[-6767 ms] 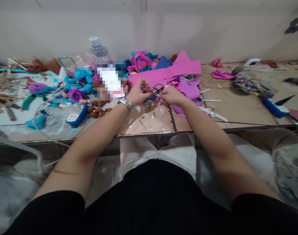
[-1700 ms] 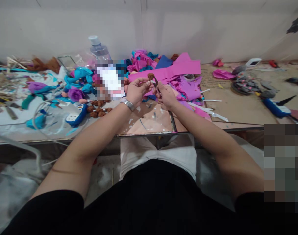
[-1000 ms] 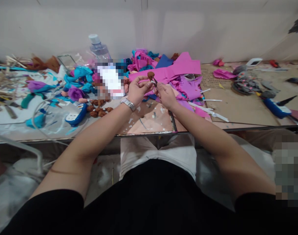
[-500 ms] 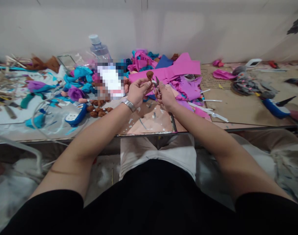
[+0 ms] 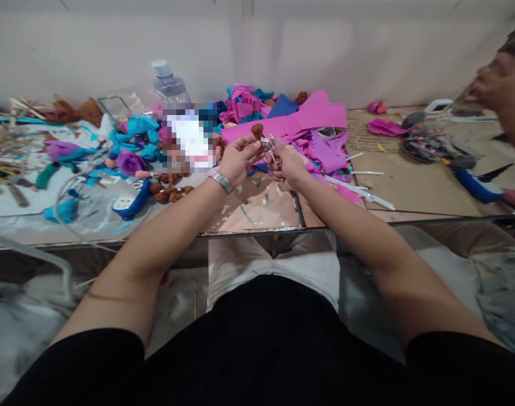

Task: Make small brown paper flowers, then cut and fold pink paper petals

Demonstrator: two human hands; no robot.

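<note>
Both my hands are raised over the middle of the table, close together. My left hand (image 5: 236, 160), with a metal watch on the wrist, pinches a small brown paper bud (image 5: 257, 131) by its thin stem. My right hand (image 5: 288, 165) is closed around small scissors (image 5: 271, 141), whose blades point up right beside the bud. Behind the hands lies a long pink paper strip (image 5: 295, 125).
Several brown buds (image 5: 168, 192) lie left of my hands, near a blue glue gun (image 5: 131, 201). Blue, purple and pink paper scraps (image 5: 134, 141) pile up behind, with a water bottle (image 5: 169, 87). Another person's hand (image 5: 500, 93) shows at the far right over a cardboard sheet (image 5: 409, 180).
The hands stay together with the bud and scissors, shifting only slightly. Another person's hand has come into view at the upper right.
</note>
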